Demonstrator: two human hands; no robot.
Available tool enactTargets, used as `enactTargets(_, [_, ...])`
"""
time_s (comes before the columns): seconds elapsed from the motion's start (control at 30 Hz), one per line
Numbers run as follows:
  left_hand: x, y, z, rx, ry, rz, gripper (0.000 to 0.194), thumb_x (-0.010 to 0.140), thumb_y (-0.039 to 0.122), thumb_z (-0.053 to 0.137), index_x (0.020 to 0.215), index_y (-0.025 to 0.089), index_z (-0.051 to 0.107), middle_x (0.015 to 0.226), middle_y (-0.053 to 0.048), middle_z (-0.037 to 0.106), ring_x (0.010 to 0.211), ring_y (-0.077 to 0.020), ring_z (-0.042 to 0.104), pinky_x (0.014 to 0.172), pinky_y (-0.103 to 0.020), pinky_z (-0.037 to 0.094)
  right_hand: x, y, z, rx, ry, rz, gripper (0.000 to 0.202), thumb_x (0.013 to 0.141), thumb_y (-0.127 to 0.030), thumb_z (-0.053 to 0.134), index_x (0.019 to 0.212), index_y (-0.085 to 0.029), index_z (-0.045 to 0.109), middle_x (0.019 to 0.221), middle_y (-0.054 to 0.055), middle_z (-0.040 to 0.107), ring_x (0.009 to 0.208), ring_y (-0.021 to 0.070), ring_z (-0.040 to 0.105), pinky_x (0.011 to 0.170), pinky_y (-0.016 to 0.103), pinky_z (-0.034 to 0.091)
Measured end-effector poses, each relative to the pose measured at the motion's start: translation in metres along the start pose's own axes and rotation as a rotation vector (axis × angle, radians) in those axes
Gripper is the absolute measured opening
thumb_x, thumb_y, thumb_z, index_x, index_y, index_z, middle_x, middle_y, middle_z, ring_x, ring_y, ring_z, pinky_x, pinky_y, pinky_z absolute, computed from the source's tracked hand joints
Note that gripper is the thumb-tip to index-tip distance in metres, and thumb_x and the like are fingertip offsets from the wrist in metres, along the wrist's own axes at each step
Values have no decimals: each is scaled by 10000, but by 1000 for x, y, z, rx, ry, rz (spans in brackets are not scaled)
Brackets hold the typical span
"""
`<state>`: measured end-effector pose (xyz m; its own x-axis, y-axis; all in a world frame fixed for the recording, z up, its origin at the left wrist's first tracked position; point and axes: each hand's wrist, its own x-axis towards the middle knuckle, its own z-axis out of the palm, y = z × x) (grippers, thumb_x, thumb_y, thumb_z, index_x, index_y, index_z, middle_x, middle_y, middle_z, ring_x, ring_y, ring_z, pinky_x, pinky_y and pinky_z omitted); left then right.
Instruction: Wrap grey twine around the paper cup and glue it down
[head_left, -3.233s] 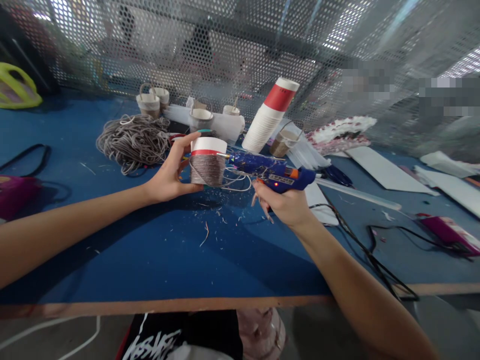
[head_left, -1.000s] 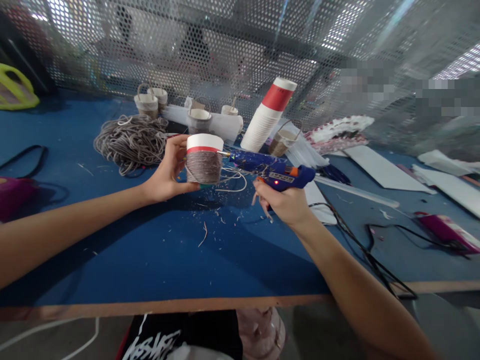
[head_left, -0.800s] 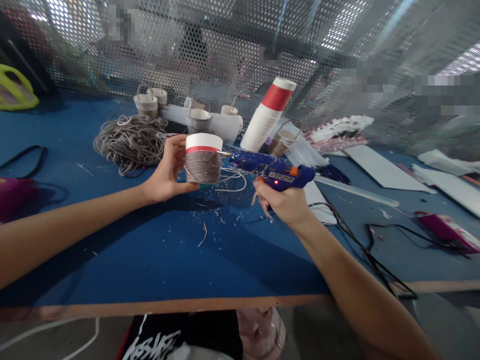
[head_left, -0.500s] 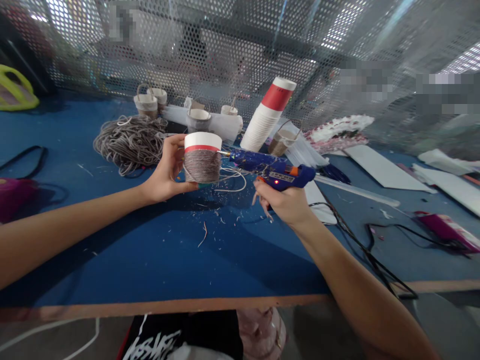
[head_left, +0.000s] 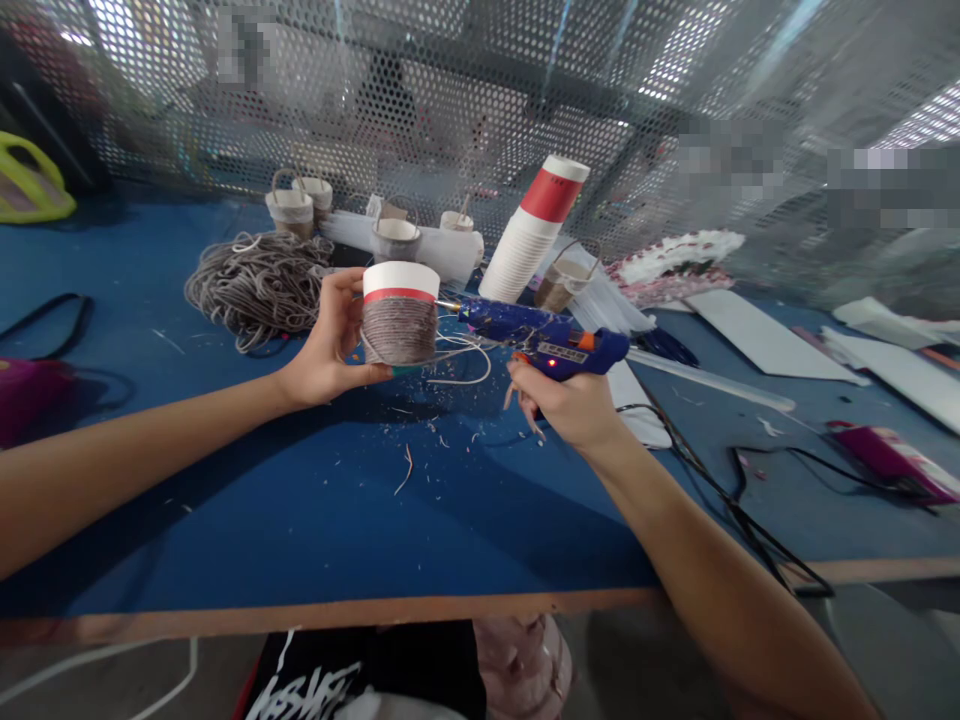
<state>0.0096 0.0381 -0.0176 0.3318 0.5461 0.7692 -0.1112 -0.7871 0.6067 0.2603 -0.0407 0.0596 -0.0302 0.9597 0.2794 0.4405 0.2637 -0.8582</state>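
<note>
A paper cup [head_left: 400, 325] with a white rim and a red band is wrapped in grey-brown cord over its lower part. My left hand [head_left: 328, 345] grips it from the left, fingers behind and thumb under the base. In my right hand [head_left: 566, 400] is a blue glue gun [head_left: 536, 330] with an orange trigger and a lit red light. Its metal nozzle points left, at the cup's right side near the top of the cord; I cannot tell whether it touches. A loose length of cord [head_left: 480, 365] trails right from the cup.
Behind my left hand lies a heap of grey cord [head_left: 255, 285]. A leaning stack of paper cups [head_left: 525, 240] and several small cord-wrapped baskets [head_left: 291, 212] stand farther back. White boards [head_left: 772, 335] and a black cable [head_left: 697, 465] lie right. Scraps litter the blue table [head_left: 300, 520].
The cup in my left hand has shifted slightly left. The glue gun has stayed almost in place, and the gap between nozzle and cup looks a little wider.
</note>
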Motion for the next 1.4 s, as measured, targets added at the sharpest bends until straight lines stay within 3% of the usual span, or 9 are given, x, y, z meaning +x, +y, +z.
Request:
enactTargets(0.5, [-2, -2, -3, 91, 27, 52, 911, 645, 495, 838, 1325, 331, 253, 1309, -101, 434, 1127, -273, 560, 856, -445, 579, 0, 1, -1, -27, -24, -7, 226, 677, -274, 559, 478, -230, 461, 360, -64, 437, 299, 78, 409, 333, 247, 358])
enactTargets(0.87, [-2, 3, -6, 100, 27, 51, 896, 645, 449, 855, 1330, 364, 284, 1323, -81, 455, 1138, -269, 580, 858, -415, 578, 1, 1, -1, -29, 9, -73, 212, 673, -221, 563, 511, -228, 426, 479, -50, 457, 462, 91, 458, 472, 268, 423])
enactTargets(1.03, [-1, 5, -6, 102, -2, 43, 895, 665, 429, 849, 1337, 355, 263, 1341, -92, 444, 1153, -281, 571, 870, -459, 576, 2, 1, -1, -24, -8, -59, 217, 668, -228, 563, 498, -230, 429, 431, -57, 442, 422, 88, 443, 440, 263, 406])
enactTargets(1.4, [0, 1, -5, 75, -4, 81, 925, 654, 327, 868, 1356, 324, 266, 1345, -95, 439, 1195, -271, 549, 911, -432, 562, 0, -2, -1, -24, -26, -24, 246, 670, -241, 556, 457, -233, 434, 355, -67, 435, 313, 79, 422, 366, 250, 372])
